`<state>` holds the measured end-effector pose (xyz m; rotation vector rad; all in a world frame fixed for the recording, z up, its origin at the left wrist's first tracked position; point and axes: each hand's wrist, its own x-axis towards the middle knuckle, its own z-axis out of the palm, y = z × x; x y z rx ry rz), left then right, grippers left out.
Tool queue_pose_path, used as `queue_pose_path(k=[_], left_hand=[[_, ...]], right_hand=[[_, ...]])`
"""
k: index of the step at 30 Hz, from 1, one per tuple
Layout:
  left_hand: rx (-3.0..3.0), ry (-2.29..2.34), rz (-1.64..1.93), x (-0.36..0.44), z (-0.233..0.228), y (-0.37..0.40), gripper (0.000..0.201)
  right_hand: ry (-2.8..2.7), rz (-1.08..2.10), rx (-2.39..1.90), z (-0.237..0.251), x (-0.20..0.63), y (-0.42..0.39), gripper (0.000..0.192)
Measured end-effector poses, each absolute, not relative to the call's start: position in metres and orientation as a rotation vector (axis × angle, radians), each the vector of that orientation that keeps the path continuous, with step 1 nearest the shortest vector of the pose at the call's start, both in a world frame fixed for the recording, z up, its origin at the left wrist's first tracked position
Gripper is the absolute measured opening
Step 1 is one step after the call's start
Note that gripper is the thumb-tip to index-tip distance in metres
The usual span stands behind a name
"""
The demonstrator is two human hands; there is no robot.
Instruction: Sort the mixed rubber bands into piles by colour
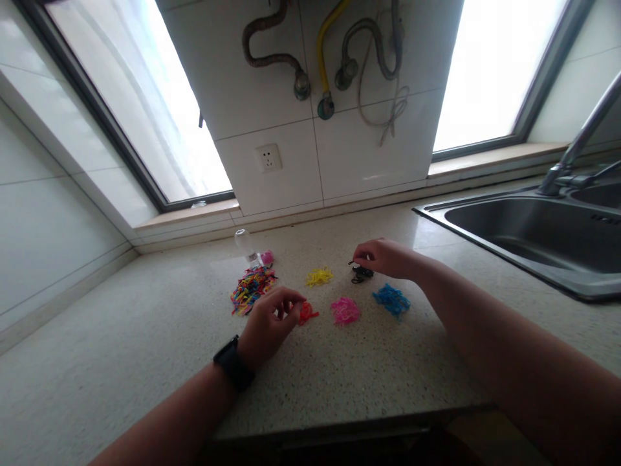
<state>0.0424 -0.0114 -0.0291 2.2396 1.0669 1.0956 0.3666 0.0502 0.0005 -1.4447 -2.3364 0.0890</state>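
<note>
Small rubber bands lie in piles on the counter. My left hand (272,322), a dark watch on its wrist, is closed with its fingertips at the red rubber bands (307,314); what lies between them is hidden. My right hand (379,257) pinches a small dark piece, seemingly a black rubber band, just above the pile of black rubber bands (361,274). Between the hands are yellow rubber bands (319,277) and pink rubber bands (345,311). Blue rubber bands (392,300) sit below my right wrist. A mixed multicolour pile (252,287) spreads behind my left hand.
A clear plastic bottle (246,246) and a pink cap-like piece (267,257) stand behind the mixed pile. To the right is a steel sink (504,223) with a tap (577,152). The tiled wall carries a socket (268,158) and hoses; the counter's front edge runs below my arms.
</note>
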Motion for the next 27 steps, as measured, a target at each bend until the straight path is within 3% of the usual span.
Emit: queue_pose_path(k=[5,10,16,27], left_hand=[[2.210,1.069,1.124,0.042,-0.031,-0.012,0.013],[2.149,1.004,1.160,0.044,-0.031,-0.011,0.037],[2.261,0.937,1.066,0.042,-0.028,-0.011,0.013],[2.264,0.955,1.058,0.040,-0.026,-0.013,0.018]], right_hand=[[-2.335,0.187,-1.314,0.003,0.349,0.041,0.021],[-2.411,0.329,-1.004,0.005,0.313,0.022,0.020],[-2.459,0.366,-0.797,0.010,0.281,-0.001,0.014],[-2.542,0.403,-0.812,0.005,0.279,-0.001,0.013]])
